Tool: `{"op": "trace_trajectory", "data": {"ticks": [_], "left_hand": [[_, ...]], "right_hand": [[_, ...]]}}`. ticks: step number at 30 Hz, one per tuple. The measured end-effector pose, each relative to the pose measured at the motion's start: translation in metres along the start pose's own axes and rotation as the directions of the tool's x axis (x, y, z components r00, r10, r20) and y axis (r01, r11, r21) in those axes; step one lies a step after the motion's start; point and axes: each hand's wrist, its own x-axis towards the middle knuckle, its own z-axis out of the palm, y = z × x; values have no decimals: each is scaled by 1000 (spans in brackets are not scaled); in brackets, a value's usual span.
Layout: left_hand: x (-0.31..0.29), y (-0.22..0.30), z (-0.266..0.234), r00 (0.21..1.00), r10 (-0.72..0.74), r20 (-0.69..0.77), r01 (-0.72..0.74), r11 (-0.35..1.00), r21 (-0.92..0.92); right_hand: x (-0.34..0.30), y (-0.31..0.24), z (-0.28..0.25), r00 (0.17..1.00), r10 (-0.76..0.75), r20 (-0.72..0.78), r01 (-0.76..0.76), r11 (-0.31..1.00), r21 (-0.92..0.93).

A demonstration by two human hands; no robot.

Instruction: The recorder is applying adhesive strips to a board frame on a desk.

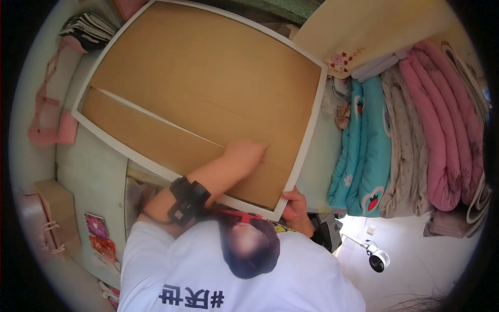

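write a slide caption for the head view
Left hand over a brown board, fingers of the right hand gripping the corner of its white frame.

Two hands: one left hand [247,152], one right hand [297,209]. One frame [127,151], two brown panels [218,78] in it. One shirt [306,275], one armband [188,200] on the left forearm, one fan [378,260], one scrunchie [342,115], one outlet [371,230], at least three quilts [374,156].
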Motion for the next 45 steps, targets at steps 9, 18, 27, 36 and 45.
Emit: {"op": "trace_trajectory", "data": {"ticks": [9,18,27,36,45], "left_hand": [[19,12,-15,979,114,167,-147,967,207],[42,9,-18,818,506,274,-575,740,349],[53,8,-19,718,558,415,-690,646,326],[54,0,-17,662,587,466,-723,663,193],[52,6,-22,590,581,561,-787,569,238]], "right_hand": [[0,9,-1,988,-148,-49,144,987,-67],[0,14,-1,978,-205,-23,204,977,-57],[0,14,-2,969,-239,-56,225,956,-187],[3,17,9,913,-303,-272,155,876,-457],[-1,15,12,906,-278,-320,99,873,-478]]}}
